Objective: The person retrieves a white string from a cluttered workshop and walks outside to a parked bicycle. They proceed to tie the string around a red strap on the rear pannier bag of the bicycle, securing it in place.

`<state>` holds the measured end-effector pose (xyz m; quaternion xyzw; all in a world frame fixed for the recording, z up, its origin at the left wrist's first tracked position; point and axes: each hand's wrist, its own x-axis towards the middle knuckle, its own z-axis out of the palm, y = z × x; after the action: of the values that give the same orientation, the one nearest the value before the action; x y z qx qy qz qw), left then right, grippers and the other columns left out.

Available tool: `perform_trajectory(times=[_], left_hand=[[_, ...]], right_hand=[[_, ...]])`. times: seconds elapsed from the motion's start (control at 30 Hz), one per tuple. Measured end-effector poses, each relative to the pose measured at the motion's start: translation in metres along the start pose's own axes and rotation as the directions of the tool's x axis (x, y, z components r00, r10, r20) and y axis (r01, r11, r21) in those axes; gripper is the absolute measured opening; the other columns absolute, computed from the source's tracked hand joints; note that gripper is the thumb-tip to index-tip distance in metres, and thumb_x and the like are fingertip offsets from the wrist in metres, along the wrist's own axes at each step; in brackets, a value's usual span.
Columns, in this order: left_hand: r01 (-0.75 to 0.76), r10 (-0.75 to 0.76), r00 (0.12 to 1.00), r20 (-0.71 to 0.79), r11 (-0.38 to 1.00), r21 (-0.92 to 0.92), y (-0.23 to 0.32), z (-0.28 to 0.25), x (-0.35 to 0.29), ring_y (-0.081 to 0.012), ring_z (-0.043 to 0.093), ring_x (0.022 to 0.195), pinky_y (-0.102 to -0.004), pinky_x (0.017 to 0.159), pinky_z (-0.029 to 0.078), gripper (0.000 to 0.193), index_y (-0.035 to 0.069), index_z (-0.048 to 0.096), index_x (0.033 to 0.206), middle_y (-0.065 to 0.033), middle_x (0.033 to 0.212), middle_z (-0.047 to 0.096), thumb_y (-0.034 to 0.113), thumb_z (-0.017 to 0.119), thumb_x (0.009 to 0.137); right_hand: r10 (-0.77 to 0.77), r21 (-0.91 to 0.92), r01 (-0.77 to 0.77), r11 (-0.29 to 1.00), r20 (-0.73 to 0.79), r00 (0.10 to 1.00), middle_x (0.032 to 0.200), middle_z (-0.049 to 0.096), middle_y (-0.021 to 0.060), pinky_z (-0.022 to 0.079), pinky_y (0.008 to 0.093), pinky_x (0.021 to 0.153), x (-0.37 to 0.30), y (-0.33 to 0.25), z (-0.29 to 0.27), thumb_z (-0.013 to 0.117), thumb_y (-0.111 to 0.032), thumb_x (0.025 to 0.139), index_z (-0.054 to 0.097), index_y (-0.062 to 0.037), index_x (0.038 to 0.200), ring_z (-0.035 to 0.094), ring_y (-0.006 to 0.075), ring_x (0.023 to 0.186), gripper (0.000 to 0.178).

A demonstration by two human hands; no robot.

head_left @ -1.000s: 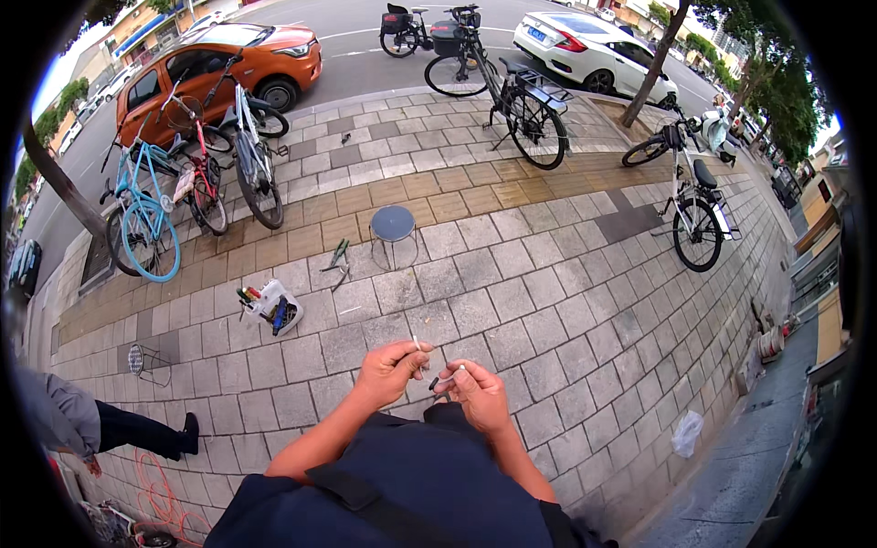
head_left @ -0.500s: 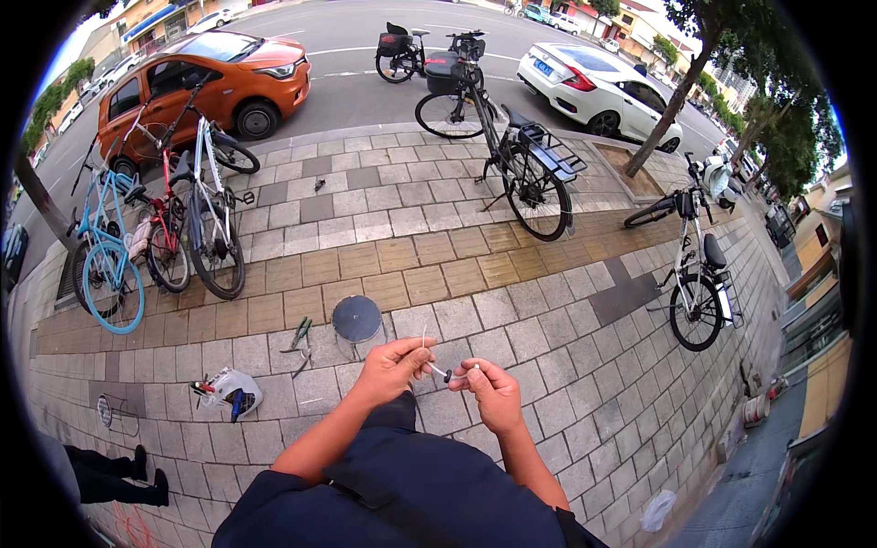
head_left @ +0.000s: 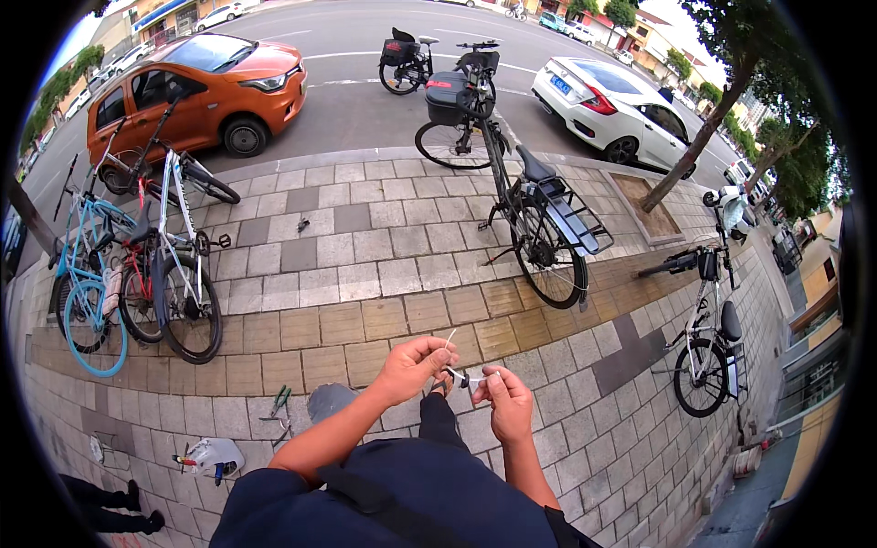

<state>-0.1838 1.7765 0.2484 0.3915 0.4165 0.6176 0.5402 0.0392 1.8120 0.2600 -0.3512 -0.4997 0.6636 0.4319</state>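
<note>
Soft, even outdoor daylight
Shadows on the pavement (head_left: pixel 388 279) are faint; the sky (head_left: pixel 671 11) glares white, the kerb (head_left: pixel 365 157) curves (fisheye bend), and corners fall to black.

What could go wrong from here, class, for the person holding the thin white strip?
The thin white strip might slip from the bare left hand, and the small black piece between it and the bare right hand could drop onto the grey paving slabs. The green-handled metal pliers lying there could be stepped on.
</note>
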Motion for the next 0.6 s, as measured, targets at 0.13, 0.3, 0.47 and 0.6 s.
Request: perform_trajectory(times=[0.13,0.3,0.47,0.6], left_hand=[[-0.135,0.134,0.980,-0.149,0.991,0.007,-0.015,-0.019,0.106,-0.0115,0.065,0.085,-0.0311,0.082,0.055,0.025,0.002,0.059,0.120,-0.0025,0.087,0.063,0.025,0.053,0.113],[-0.138,0.134,0.902,-0.410,0.990,0.019,-0.007,-0.055,0.226,-0.0068,0.048,0.061,-0.0250,0.057,0.045,0.026,0.005,0.055,0.117,0.0011,0.078,0.054,0.031,0.050,0.114],[-0.079,0.020,0.853,-0.521,0.993,-0.091,0.011,-0.090,0.331,-0.0047,0.043,0.058,-0.0227,0.049,0.036,0.024,0.007,0.056,0.116,0.0028,0.075,0.052,0.030,0.051,0.113],[-0.086,0.184,0.819,-0.544,0.976,0.200,-0.017,-0.139,0.433,-0.0038,0.051,0.063,-0.0239,0.054,0.045,0.025,0.005,0.059,0.117,0.0030,0.076,0.056,0.029,0.055,0.112]], right_hand=[[0.071,-0.074,-0.053,0.996,0.268,0.961,0.095,0.071,0.0061,0.054,0.0275,0.074,0.133,-0.002,-0.004,0.059,-0.015,0.109,0.067,0.0038,0.125,0.065,0.0112,0.080,0.026],[0.059,-0.162,0.045,0.986,0.584,0.809,0.100,0.069,0.0037,0.054,0.0259,0.073,0.298,-0.014,0.034,0.061,-0.012,0.107,0.070,0.0008,0.125,0.064,0.0084,0.081,0.023],[0.070,-0.276,0.161,0.948,0.670,0.739,0.102,0.062,0.0045,0.054,0.0254,0.071,0.431,-0.018,0.051,0.062,-0.010,0.106,0.071,-0.0010,0.123,0.065,0.0094,0.078,0.022],[0.094,-0.310,0.151,0.939,0.650,0.754,0.100,0.062,0.0047,0.052,0.0255,0.068,0.537,-0.007,0.056,0.062,-0.008,0.104,0.071,-0.0008,0.121,0.064,0.0091,0.075,0.020]])
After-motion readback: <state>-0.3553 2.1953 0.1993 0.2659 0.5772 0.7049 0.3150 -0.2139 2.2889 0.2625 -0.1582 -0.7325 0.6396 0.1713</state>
